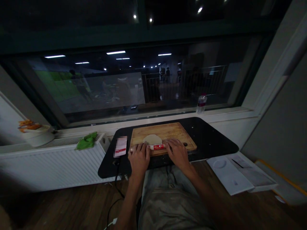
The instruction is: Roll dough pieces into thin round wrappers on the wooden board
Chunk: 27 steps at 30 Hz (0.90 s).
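A flat round of pale dough (152,139) lies on a wooden cutting board (168,131) that rests on a small black table (211,140). Across the board's near edge lies a rolling pin (158,147) with a red and white wrapper. My left hand (139,156) lies flat over the pin's left end, fingers stretched out. On the pin's right end my right hand (177,151) rests the same way, palm down. The pin sits just at the near side of the dough.
A white and red packet (120,146) lies left of the board. A green cloth (87,141) lies on the white radiator. A white bowl (35,134) sits far left, a plastic bottle (201,103) on the sill, papers (240,174) on the floor at right.
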Each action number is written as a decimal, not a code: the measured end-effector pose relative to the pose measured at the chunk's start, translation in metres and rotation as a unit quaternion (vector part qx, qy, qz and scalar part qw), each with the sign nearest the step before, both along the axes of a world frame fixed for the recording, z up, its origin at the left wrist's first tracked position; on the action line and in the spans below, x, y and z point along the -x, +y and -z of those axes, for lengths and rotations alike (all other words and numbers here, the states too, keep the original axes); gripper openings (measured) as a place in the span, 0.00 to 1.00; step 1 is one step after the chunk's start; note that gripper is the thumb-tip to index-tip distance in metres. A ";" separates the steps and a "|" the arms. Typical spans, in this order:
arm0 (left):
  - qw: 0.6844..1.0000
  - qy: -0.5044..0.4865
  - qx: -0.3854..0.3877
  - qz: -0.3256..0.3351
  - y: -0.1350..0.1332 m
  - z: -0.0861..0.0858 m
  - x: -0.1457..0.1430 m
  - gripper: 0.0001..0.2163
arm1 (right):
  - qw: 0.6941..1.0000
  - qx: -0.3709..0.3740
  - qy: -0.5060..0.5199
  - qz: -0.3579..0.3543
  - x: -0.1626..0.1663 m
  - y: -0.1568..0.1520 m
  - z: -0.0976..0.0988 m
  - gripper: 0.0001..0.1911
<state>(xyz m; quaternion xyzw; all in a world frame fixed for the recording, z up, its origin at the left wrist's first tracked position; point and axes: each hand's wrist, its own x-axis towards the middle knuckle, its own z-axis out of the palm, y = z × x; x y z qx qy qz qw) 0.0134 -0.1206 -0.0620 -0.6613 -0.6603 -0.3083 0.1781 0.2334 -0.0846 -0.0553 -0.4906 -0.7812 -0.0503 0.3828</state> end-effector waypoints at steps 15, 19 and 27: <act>0.997 -0.013 0.074 -0.005 -0.012 -0.002 -0.006 0.20 | 0.994 0.066 -0.086 0.018 0.004 0.005 -0.006 0.23; 0.998 -0.010 0.069 -0.011 -0.010 -0.002 -0.007 0.20 | 0.993 0.065 -0.098 0.026 0.004 0.008 -0.007 0.24; 0.998 0.001 0.066 -0.009 0.003 -0.011 -0.003 0.21 | 0.986 0.088 -0.137 0.048 0.008 0.013 -0.023 0.25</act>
